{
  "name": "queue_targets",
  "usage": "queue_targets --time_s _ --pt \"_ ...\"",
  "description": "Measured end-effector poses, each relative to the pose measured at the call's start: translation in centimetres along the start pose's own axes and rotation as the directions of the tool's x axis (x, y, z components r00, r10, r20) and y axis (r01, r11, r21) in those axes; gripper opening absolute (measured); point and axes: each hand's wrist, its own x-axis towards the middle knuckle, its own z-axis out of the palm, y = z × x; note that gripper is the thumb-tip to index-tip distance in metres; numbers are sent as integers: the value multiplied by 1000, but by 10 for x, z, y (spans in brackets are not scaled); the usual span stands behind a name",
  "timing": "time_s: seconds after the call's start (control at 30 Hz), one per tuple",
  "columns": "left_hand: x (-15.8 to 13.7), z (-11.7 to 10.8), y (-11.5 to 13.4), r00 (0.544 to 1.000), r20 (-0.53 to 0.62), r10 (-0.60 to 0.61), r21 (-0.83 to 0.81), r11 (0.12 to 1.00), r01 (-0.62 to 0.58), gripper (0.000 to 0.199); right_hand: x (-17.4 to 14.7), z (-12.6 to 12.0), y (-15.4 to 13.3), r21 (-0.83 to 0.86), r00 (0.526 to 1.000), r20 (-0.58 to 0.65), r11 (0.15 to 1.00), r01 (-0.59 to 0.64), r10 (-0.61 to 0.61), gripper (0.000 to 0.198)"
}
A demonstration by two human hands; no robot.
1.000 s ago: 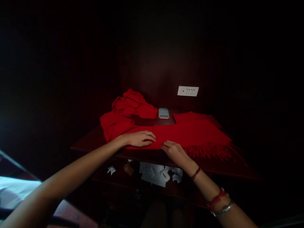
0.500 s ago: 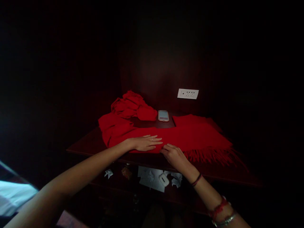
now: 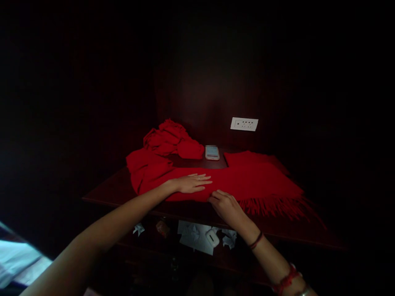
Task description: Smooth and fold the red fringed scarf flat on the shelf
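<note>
A red fringed scarf [image 3: 247, 179] lies spread along the front of a dark wooden desk [image 3: 108, 191], with its tassels fanned out at the right. My left hand [image 3: 191, 183] rests flat on the cloth, fingers stretched to the right and a ring on one of them. Beside it, my right hand [image 3: 224, 201] has its fingers pinched together on the scarf's near edge. Toward the back left, the scarf's fabric bends round beside a bunched red heap [image 3: 173, 137]; I cannot tell whether the two are one piece.
A phone [image 3: 212, 152] with a lit screen lies behind the scarf. On the dark wall is a white power socket [image 3: 244, 124]. Below the desktop, a shelf holds white paper [image 3: 194, 242], a white earbud case [image 3: 212, 238], crumpled paper [image 3: 229, 238] and a small brownish packet [image 3: 162, 228].
Both hands stay nearly where they were on the scarf. The whole view has shifted slightly, with things sitting a little lower in the picture.
</note>
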Motion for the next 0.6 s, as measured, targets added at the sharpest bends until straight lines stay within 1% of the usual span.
queue_targets --time_s 0.07,0.13,0.17,0.2,0.23,0.27,0.33,0.37,0.43,0.53,0.6 --pt "1 -1 -12 992 14 -124 -13 992 124 47 0 0 0 5 1000 3 1000 -5 5 15" --pt "0 -4 -25 963 18 -267 -2 964 267 49 0 0 0 5 1000 6 1000 -7 7 15" --pt "-2 -5 -29 949 9 -315 11 949 315 49 1 0 0 3 1000 8 1000 -8 8 15" --pt "-5 -6 -29 942 -12 -335 25 942 335 48 1 0 0 0 1000 8 1000 -11 11 15" --pt "-10 -7 -27 943 -47 -329 33 943 330 48 1 1 0 -1 1000 7 1000 -14 14 15" --pt "-16 -7 -21 952 -86 -295 36 954 299 48 1 1 0 -2 1000 5 1000 -18 18 16" --pt "-31 -6 -5 977 -131 -171 26 984 176 48 1 1 0 2 1000 0 1000 -25 25 16" --pt "-39 -5 3 986 -126 -108 14 994 111 48 1 1 0 5 1000 0 1000 -26 26 16" --pt "-54 -2 16 995 -88 -41 -12 999 40 49 1 1 0 14 1000 2 1000 -24 24 16" --pt "-65 0 24 997 -62 -38 -20 999 37 49 1 1 0 15 1000 3 1000 -22 22 16" --pt "-66 -2 26 995 -97 -30 6 1000 31 49 1 1 0 12 1000 2 1000 -22 22 15"
